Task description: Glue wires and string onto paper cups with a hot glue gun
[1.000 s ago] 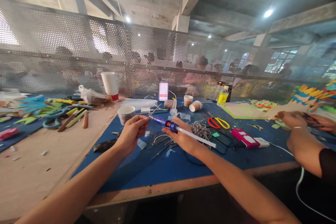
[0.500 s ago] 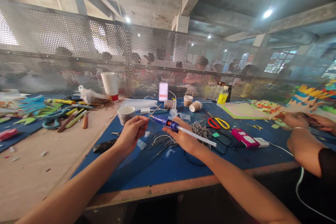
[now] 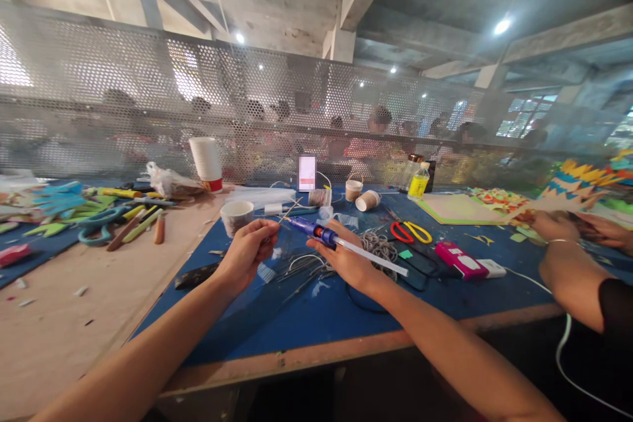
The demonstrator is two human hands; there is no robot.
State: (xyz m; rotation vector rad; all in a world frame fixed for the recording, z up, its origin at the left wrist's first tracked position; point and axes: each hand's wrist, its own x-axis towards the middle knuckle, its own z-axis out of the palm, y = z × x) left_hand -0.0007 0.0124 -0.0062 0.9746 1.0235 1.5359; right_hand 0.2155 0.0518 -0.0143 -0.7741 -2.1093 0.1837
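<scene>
Right hand (image 3: 346, 262) grip unchanged on glue gun (image 3: 316, 232), hands steady

both forearms reach forward, left hand (image 3: 246, 252) pinched shut, right hand (image 3: 346, 260) curled in a closed grip.

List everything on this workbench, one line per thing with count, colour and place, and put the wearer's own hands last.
glue gun: 1, blue-purple with a clear stick, held over the mat's middle
blue mat: 1, blue, under the hands
paper cups: 1 white by the left hand, 2 brown further back, 1 white stack far left
scissors: 1, red and yellow handles, right of centre
twine: 1 tangle, grey, beside the right hand
pink device: 1, pink and white, right on the mat
yellow bottle: 1, by the mesh screen
co-worker's hands: 2, far right, on coloured paper
left hand: 1, pinching something small at the gun's tip
right hand: 1, gripping the glue gun
</scene>
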